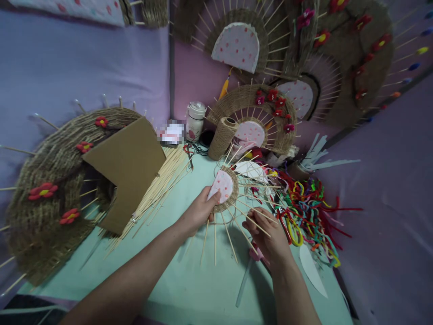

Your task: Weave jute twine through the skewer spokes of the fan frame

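Note:
My left hand [204, 205] grips the flat edge of a small half-round fan piece [223, 185], with the thumb on its white, pink-spotted face. A band of brown twine [233, 192] is woven around the curved edge, and thin wooden sticks [227, 237] radiate outward from it. Loose twine loops below the band towards my right hand [265, 230]. The fingers of that hand are pinched together among the right-hand sticks, closed on the thin twine, which they partly hide. Under my right wrist lies a glue gun-like pink tool [256, 253] with a pale glue stick [244, 282].
A twine roll [221, 140] and a lidded jar [195, 118] stand at the back. Bare sticks [162, 180] and cut cardboard [135, 171] lie left. Coloured pipe cleaners [311, 212] and yellow-handled scissors [293, 229] crowd the right. Larger woven fans [50, 180] lean around the walls.

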{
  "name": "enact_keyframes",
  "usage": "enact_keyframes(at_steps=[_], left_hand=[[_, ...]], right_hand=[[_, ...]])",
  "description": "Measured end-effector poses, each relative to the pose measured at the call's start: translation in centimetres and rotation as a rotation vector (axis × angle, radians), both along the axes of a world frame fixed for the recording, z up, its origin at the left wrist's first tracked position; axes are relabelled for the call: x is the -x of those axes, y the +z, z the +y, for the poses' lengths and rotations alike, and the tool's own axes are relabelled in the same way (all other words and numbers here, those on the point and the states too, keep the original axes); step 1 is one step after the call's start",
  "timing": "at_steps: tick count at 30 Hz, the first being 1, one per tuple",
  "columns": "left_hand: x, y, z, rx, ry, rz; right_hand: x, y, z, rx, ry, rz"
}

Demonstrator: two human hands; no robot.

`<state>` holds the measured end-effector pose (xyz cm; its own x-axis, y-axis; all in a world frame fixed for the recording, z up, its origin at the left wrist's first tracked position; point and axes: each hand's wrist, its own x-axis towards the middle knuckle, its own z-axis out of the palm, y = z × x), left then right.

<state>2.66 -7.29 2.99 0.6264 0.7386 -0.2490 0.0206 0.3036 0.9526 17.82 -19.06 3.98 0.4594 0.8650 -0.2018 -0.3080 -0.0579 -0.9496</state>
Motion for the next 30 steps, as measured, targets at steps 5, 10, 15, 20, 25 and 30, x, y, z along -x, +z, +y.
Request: enact_keyframes(at_steps=[5, 10, 15, 20, 25, 30], left_hand=[[0.2, 0.0, 0.5, 0.001, 0.018, 0.028], [0.4, 0.5, 1.1, 0.019, 0.071, 0.062], [0.4, 0.3, 1.4, 0.01, 0.082, 0.1], [0.3, -0.2, 1.5, 0.018, 0.078, 0.086], [0.2, 0.1, 1.4, 0.073, 0.088, 0.076], [0.1, 0.3, 1.3, 0.092, 0.084, 0.084]], right_hand=[[-1.1, 0.3, -0.5, 0.039, -0.021, 0.099], [-2.3, 0.6, -1.6, -0.006, -0.096, -0.026], [-2.0, 1.5, -2.4, -0.053, -0.203, -0.386], [-1.3, 1.9, -2.4, -0.094, -0.321, -0.704], [-1.6, 1.6, -2.4, -0.059, -0.326, -0.787], [-1.7, 1.6, -2.6, -0.005, -0.304, -0.763]])
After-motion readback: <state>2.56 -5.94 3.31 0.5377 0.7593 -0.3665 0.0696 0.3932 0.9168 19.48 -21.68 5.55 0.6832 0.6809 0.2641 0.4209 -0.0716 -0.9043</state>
